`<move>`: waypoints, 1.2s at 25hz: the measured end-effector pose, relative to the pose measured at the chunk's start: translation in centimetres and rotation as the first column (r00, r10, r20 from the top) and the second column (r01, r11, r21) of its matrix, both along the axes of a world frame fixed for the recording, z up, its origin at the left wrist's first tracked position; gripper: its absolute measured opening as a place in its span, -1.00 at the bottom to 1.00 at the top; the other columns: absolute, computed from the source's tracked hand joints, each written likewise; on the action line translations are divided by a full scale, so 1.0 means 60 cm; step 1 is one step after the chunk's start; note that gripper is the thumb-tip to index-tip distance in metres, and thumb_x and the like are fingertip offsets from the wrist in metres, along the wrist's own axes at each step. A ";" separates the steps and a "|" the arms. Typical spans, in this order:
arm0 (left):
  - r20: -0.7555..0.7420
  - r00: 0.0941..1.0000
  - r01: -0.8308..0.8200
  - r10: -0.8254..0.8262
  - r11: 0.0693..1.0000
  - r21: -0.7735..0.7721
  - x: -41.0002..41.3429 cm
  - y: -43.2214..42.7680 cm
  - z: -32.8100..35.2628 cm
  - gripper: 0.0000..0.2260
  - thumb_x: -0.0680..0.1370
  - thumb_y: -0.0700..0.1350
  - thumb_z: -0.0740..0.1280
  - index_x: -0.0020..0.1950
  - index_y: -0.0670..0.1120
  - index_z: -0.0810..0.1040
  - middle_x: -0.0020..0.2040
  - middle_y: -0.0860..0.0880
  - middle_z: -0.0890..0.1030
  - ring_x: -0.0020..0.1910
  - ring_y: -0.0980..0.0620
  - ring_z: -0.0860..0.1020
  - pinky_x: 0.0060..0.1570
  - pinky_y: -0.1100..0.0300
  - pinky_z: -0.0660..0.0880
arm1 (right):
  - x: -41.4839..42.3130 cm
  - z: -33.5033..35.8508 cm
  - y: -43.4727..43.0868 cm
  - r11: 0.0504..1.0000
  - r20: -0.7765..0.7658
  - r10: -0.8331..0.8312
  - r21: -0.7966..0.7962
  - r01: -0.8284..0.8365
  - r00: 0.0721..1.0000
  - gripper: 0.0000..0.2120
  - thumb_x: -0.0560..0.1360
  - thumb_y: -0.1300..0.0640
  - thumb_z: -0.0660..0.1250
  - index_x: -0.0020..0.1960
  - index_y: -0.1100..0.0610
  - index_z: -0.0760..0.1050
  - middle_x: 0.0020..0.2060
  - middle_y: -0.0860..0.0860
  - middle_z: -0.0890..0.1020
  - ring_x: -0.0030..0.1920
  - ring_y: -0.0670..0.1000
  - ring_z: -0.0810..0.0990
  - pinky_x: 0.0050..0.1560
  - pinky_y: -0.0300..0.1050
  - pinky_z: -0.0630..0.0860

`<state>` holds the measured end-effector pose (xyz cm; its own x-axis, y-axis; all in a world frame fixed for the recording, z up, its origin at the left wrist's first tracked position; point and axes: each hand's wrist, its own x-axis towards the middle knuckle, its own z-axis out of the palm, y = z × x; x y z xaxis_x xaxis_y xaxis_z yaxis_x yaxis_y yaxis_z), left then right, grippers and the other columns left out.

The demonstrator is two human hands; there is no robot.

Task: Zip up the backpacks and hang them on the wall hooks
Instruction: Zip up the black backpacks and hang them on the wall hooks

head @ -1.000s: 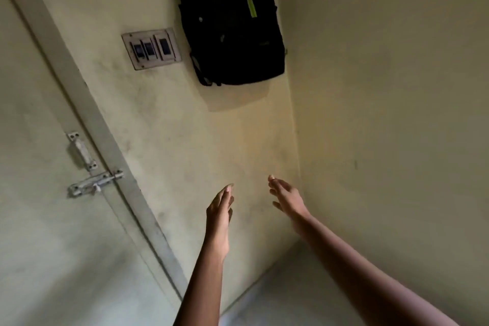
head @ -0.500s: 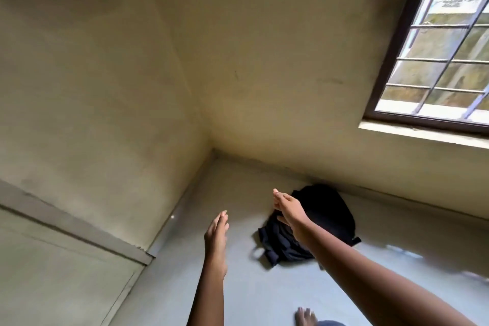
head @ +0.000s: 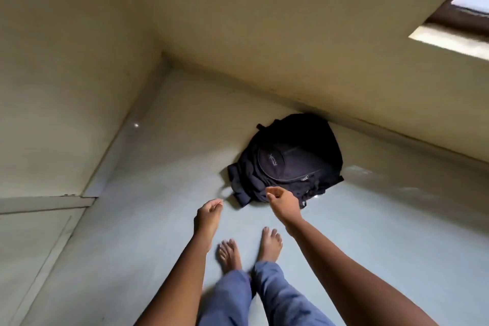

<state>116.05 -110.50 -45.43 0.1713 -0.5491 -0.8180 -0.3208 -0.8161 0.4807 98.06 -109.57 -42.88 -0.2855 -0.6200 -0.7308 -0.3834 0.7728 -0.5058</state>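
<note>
A black backpack [head: 288, 159] lies slumped on the grey floor against the foot of the far wall, its front pocket facing up. My right hand [head: 283, 202] hovers just over its near edge, fingers loosely curled and holding nothing. To the left, my left hand [head: 209, 216] hangs in the air away from the bag, fingers also curled and empty. No wall hook or other backpack is in view.
My two bare feet [head: 248, 249] stand on the floor [head: 148, 219] just short of the backpack. Cream walls meet in a corner [head: 161, 53] at upper left. A door edge [head: 45, 204] is at far left and a window sill [head: 449, 40] at upper right.
The view has swung from the wall with the hung black backpack down to the floor. Both hands have dropped toward the second backpack, and their fingers have curled.
</note>
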 end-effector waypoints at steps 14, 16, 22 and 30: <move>0.077 0.955 0.281 -0.285 0.958 0.063 -0.007 -0.121 -0.547 -0.70 0.56 -0.18 0.24 0.30 -0.15 0.47 0.23 -0.15 0.58 0.21 -0.07 0.54 0.08 0.27 0.36 | 0.049 -0.611 -0.126 0.875 -0.198 0.437 0.318 -0.365 0.877 -0.46 0.45 -0.19 0.26 0.27 0.16 0.41 0.28 0.14 0.49 0.35 0.16 0.36 0.28 0.03 0.31; 0.064 0.961 0.266 -0.268 0.963 0.040 -0.010 -0.115 -0.516 -0.67 0.56 -0.17 0.25 0.32 -0.13 0.46 0.23 -0.13 0.58 0.19 -0.06 0.54 -0.03 0.34 0.32 | 0.043 -0.556 -0.133 0.926 -0.152 0.331 0.240 -0.290 0.931 -0.56 0.46 -0.20 0.25 0.09 0.16 0.53 0.10 0.17 0.62 0.20 0.17 0.52 0.16 -0.02 0.38; -0.014 0.999 0.046 -0.046 0.999 -0.016 -0.036 -0.102 -0.296 -0.65 0.51 -0.13 0.33 0.30 -0.07 0.46 0.26 -0.09 0.55 0.24 -0.07 0.51 0.05 0.26 0.35 | 0.023 -0.256 -0.149 0.990 0.165 -0.141 0.037 0.137 0.976 -0.70 0.45 0.01 0.36 -0.21 0.27 0.52 -0.33 0.02 0.54 -0.25 -0.03 0.49 -0.20 -0.13 0.38; -0.071 0.981 -0.181 0.181 0.984 0.004 0.022 -0.102 0.100 -0.54 0.45 -0.07 0.41 0.30 -0.14 0.44 0.05 -0.12 0.56 -0.12 -0.10 0.57 -0.36 0.24 0.53 | 0.057 0.161 -0.132 0.949 0.368 -0.316 0.107 0.298 0.874 -0.65 0.45 0.18 0.34 -0.44 0.07 0.27 -0.54 -0.04 0.32 -0.52 -0.06 0.28 -0.46 -0.24 0.21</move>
